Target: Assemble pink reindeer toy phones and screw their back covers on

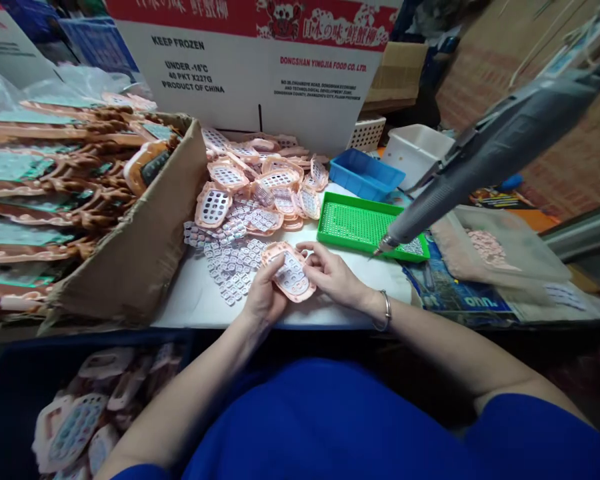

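Left grip [265, 295] pinches a peach shell [294, 279], its thumb over the left rim and its fingers behind. Right grip [333, 275] is bent, fingertips at the shell's right rim; whether they pinch it, I cannot tell. A bangle [387, 311] circles the right wrist. Both hands hold the shell at the front of the white surface [180, 303], with a pale keypad [291, 268] in its face.

Just left of the shell lie loose keypads [235, 267], overlapping; behind them is a heap of shells [279, 177]. To the right is a green tray [325, 223], with a blue bin [365, 175] and a white tub [415, 153] behind it. A grey driver [480, 157] slants down, its tip by the tray's near side. Farther right, a clear tub [540, 257] contains small pink pieces [485, 247]. At left, a brown box [145, 233] is packed with assemblies [45, 193], near a printed carton [255, 80] standing behind the heap. More shells [77, 420] sit below in a dark crate [10, 400].
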Demonstrator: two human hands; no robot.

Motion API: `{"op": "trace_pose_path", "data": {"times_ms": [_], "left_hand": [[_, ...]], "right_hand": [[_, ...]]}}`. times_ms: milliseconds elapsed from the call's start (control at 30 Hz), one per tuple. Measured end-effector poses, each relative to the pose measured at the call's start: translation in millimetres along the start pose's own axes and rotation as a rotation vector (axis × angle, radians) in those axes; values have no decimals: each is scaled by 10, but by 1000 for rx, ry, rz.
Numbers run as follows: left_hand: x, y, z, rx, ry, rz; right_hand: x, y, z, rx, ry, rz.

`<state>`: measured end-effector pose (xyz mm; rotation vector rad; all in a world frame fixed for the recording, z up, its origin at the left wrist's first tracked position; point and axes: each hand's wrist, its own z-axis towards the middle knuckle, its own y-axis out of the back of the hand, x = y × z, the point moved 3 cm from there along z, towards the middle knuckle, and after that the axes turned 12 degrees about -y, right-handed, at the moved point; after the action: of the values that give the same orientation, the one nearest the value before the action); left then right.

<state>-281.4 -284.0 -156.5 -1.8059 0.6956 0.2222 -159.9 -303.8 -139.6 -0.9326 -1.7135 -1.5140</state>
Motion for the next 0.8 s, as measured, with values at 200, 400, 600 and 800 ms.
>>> {"op": "trace_pose_path", "data": {"times_ms": [200,400,600,800], "left_hand": [[-9,25,65,2,88,-125],[-43,11,101,75,139,-135],[-35,64,113,132,182,-128],[-25,65,135,123,208,-158]], "right_hand": [[525,217,28,-346,289,-563],[1541,-13,715,-194,645,-514],[2228,-460,1708,4,780,-901],[2517,-668,1821,217,899,-1264]]}}
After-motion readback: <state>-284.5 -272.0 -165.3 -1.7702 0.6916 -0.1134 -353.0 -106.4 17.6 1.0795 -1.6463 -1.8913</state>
